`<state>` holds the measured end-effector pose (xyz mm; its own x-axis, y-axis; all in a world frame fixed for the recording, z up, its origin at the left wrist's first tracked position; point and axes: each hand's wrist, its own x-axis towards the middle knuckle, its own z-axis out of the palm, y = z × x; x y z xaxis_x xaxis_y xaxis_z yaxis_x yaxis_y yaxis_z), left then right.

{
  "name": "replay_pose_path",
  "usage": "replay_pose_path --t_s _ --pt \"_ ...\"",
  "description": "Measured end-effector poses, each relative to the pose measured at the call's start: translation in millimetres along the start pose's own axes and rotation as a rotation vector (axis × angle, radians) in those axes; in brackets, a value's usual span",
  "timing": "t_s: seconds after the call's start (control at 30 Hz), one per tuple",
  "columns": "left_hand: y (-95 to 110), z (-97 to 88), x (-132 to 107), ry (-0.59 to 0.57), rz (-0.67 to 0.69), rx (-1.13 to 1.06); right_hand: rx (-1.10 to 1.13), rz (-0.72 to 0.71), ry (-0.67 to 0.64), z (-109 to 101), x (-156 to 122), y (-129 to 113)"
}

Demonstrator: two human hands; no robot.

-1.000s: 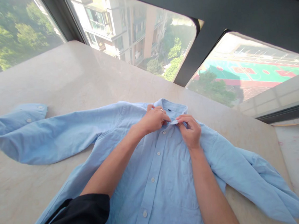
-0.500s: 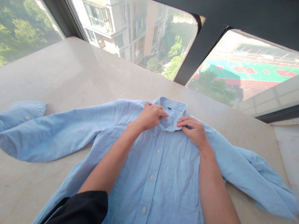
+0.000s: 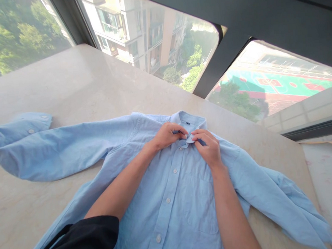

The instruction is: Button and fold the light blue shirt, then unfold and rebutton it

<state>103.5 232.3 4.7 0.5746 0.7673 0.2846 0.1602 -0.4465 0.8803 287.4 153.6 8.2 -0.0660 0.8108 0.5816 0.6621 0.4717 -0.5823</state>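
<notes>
A light blue button-up shirt [image 3: 121, 144] lies front side up with its sleeves spread to both sides. White buttons run down its front, and a chest pocket shows on the right half. At the collar [image 3: 194, 119], my left hand [image 3: 171, 135] pinches the cloth on the left side of the neck opening. My right hand [image 3: 207, 146] grips the right collar point with thumb and fingers. Both sets of fingertips are close together just above the upper button [image 3: 181, 148]. What exactly lies between the left fingertips is hidden.
The shirt rests on a pale marble-like surface [image 3: 72, 86] by a window with a dark frame [image 3: 208, 78]. Trees, a building and a sports court are outside. At the right edge lies a white, pink-flowered cloth [image 3: 331, 187].
My right hand has moved left with the collar point, bringing it close to my left hand. The left hand has shifted slightly down at the neck opening.
</notes>
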Motion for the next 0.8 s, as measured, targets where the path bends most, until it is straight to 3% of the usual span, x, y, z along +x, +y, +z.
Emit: replay_pose_path --t_s 0.13,0.3,0.5,0.63,0.8 --pt "-1 2.6 -1 0.043 -0.02 0.179 -0.005 -0.016 0.016 3 -1 -1" --pt "1 6.0 -4 0.086 0.062 0.456 0.002 -0.025 -0.014 8 -1 -2" --pt "7 9.9 -7 0.048 0.051 0.676 -0.018 0.006 -0.093 12 0 0" --pt "13 16.6 -8 0.059 -0.026 0.715 -0.056 0.032 -0.09 12 0 1" --pt "20 32.4 -11 0.215 -0.212 0.663 -0.082 0.022 -0.07 10 -1 2"
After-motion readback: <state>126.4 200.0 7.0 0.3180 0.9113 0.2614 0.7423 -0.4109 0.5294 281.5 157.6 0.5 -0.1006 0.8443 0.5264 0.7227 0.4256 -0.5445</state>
